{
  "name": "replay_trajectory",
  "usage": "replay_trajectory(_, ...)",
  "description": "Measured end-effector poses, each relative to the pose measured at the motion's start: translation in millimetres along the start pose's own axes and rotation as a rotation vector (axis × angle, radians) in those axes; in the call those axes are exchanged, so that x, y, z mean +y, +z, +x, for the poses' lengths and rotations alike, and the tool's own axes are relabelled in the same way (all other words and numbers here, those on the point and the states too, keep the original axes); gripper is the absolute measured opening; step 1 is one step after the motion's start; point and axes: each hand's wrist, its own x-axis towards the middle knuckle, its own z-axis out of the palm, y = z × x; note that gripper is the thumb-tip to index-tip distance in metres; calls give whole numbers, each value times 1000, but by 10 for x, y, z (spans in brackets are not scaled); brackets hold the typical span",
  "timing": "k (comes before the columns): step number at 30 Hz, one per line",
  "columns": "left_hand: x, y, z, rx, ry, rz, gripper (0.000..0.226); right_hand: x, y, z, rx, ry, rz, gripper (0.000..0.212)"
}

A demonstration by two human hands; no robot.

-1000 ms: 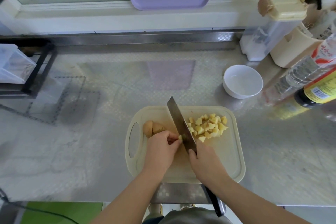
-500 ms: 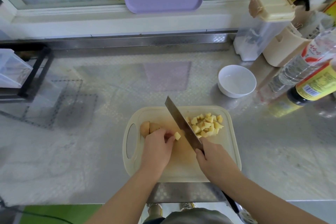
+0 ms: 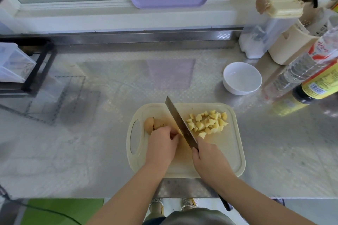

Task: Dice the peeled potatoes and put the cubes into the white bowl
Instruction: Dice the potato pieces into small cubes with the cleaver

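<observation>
Dicing on the cutting board (image 3: 228,151): left hand (image 3: 161,144) holds the potato (image 3: 149,123), right hand (image 3: 208,157) grips the knife (image 3: 178,120); next, another careful slice

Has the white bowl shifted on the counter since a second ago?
No. The white bowl keeps its place just beyond the cutting board's far right corner; only the camera shifted.

Here comes the blade again! Half a second back the knife (image 3: 181,124) had swung out, away from the left hand (image 3: 161,147) gripping the potato (image 3: 150,124), with a fresh cube lying loose in the gap. Now the right hand (image 3: 208,159) has brought it back in, edge just beside the left fingertips (image 3: 174,134), and only a sliver of that cube (image 3: 180,131) shows between them.
</observation>
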Motion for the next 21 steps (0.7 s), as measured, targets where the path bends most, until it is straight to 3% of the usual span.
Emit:
replay_trajectory(12, -23, 17, 50, -12, -1, 11, 11, -172, 17, 103, -62, 65, -104, 7)
replay_trajectory(18, -22, 4, 43, -31, 1, -24, 5, -125, -95, 161, 7, 99, 146, 16)
replay_trajectory(21, 5, 16, 55, -52, -10, -16, 10, 27, -255, 112, 51, 65, 158, 7)
